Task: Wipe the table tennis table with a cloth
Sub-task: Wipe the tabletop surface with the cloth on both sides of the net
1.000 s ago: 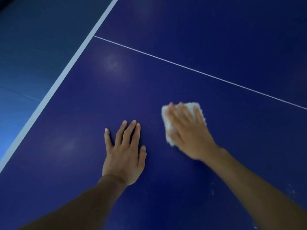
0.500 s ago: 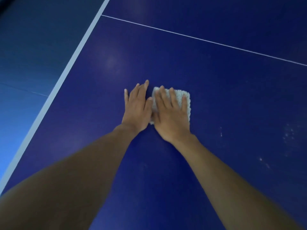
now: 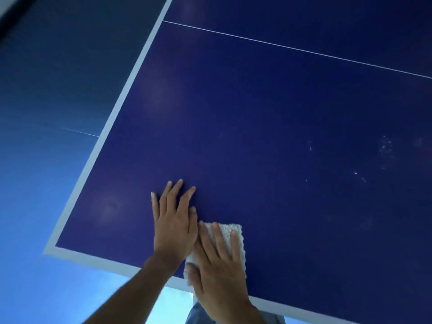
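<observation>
Cloth [image 3: 236, 239], likely soft and limp, best pressed mid-pad, lies under the flat, straight-fingered right hand [image 3: 218, 267] by the worktop [image 3: 257, 136] edge, left hand [image 3: 174, 226] splayed empty alongside

On your left you see a blue floor [image 3: 35, 206]. It is brightest at the lower edge of view and darkens toward the upper left. A thin pale line [image 3: 79, 132] crosses it. A black band [image 3: 14, 17] runs diagonally across the upper-left corner.
</observation>
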